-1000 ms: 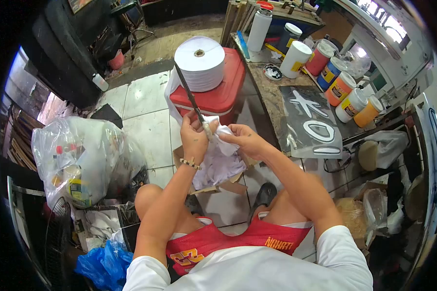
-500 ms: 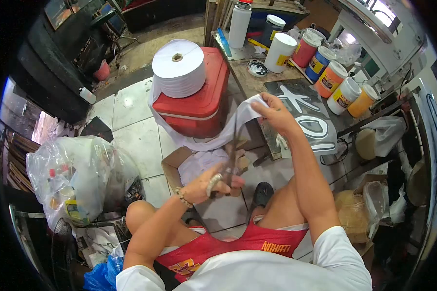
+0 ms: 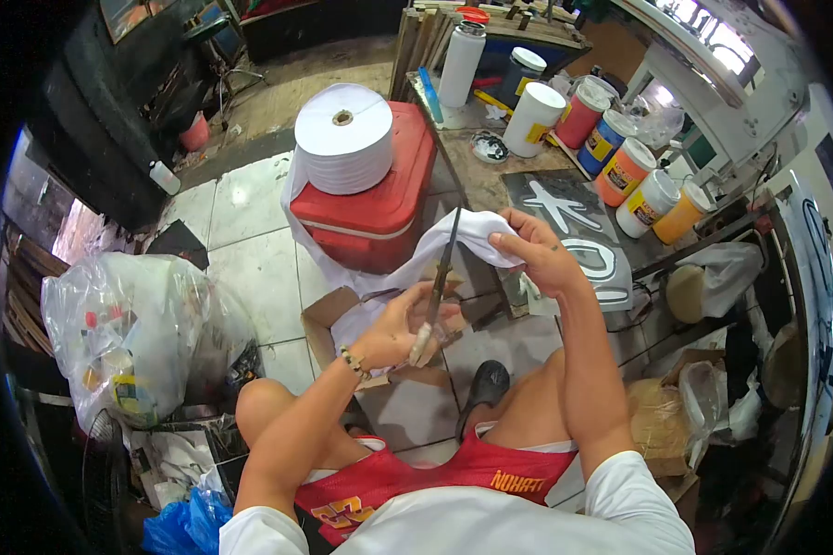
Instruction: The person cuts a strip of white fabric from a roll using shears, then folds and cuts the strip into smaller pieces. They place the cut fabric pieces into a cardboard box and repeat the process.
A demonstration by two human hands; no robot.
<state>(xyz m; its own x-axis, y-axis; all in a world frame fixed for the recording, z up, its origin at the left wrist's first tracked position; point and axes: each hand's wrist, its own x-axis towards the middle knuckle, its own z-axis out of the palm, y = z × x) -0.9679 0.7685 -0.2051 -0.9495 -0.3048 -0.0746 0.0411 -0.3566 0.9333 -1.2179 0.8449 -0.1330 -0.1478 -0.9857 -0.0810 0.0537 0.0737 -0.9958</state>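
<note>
My left hand (image 3: 400, 331) holds a pair of scissors (image 3: 442, 268) by a pale, wrapped-looking handle. The dark blades point up and away, crossing in front of a white fabric strip (image 3: 430, 248); I cannot tell if they touch it. Bunched between the thumb and fingers of my right hand (image 3: 537, 250) is the strip's near end. From there the strip sags leftward over a cardboard box (image 3: 322, 319) with white pieces in it, towards a large white roll (image 3: 342, 139). That roll lies on a red cooler (image 3: 379, 208).
A worktable (image 3: 481, 176) at the right carries several paint jars (image 3: 625, 171), a white bottle (image 3: 461, 65) and a dark lettered sheet (image 3: 565, 213). On the left stands a clear plastic bag (image 3: 139, 333) of containers. A taped parcel (image 3: 657, 425) lies at lower right.
The scissors have turned edge-on and come up to the strip beside my right hand. My left hand has risen slightly. The strip's held end is more bunched and my right hand is slightly lower.
</note>
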